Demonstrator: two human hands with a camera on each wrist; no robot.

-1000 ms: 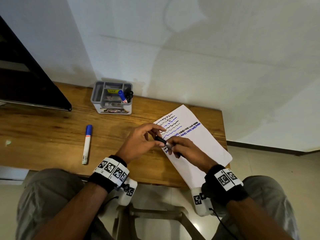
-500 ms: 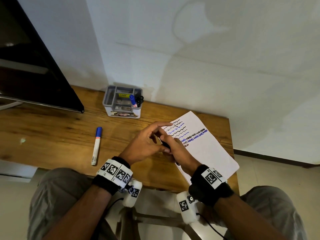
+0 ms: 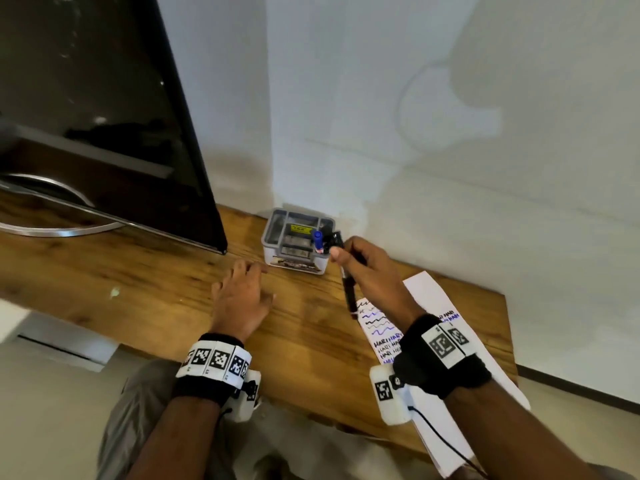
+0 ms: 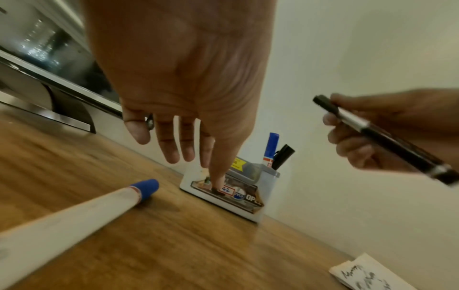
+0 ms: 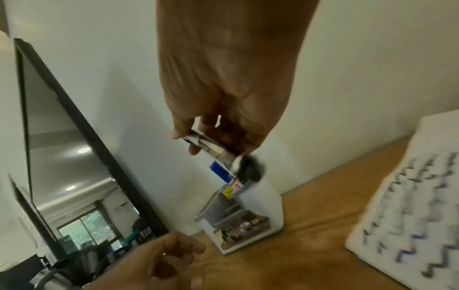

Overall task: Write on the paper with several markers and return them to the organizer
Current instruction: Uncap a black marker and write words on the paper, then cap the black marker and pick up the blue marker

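My right hand (image 3: 341,256) grips a black marker (image 3: 348,289) with a silver band, held slanted just right of the grey organizer (image 3: 294,263). The same black marker (image 4: 387,137) shows in the left wrist view and, blurred (image 5: 213,149), in the right wrist view. A blue-capped marker (image 3: 317,239) and a black one (image 3: 332,239) stand in the organizer. My left hand (image 3: 242,289) hovers over the table with straight fingers, holding nothing. Below it lies a white marker with a blue cap (image 4: 74,221), hidden in the head view. The written paper (image 3: 426,289) lies at the right.
A large black monitor (image 3: 104,116) on a curved metal stand fills the left back of the wooden table (image 3: 138,271). The wall runs right behind the organizer. The paper overhangs the table's near edge by my right wrist.
My hands have come apart. The right hand carried the black marker from the paper up to the organizer. The left hand moved left, over the blue-capped marker on the table.
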